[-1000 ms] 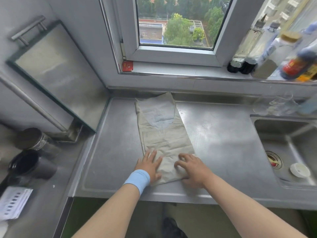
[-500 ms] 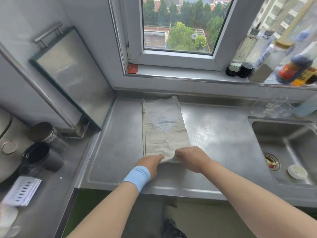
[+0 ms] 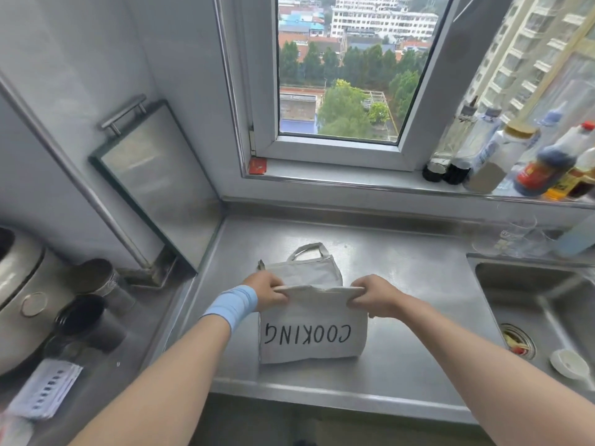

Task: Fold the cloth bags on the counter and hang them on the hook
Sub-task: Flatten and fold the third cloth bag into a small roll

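both hands, left hand [image 3: 267, 291] and right hand [image 3: 373, 296], pinch the cloth bag [image 3: 312, 329] fold edge, long axis left-right, handles far; bare tabletop [image 3: 418, 284] either side.

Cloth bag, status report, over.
Both hands busy: left hand, right hand pinch cloth bag at its fold. Bag on counter, handle far end. No hook in view.

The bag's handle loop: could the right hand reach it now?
Probably, once it lets go: the right hand pinches the cloth bag by its raised edge, and nothing stands between it and the handle loop.
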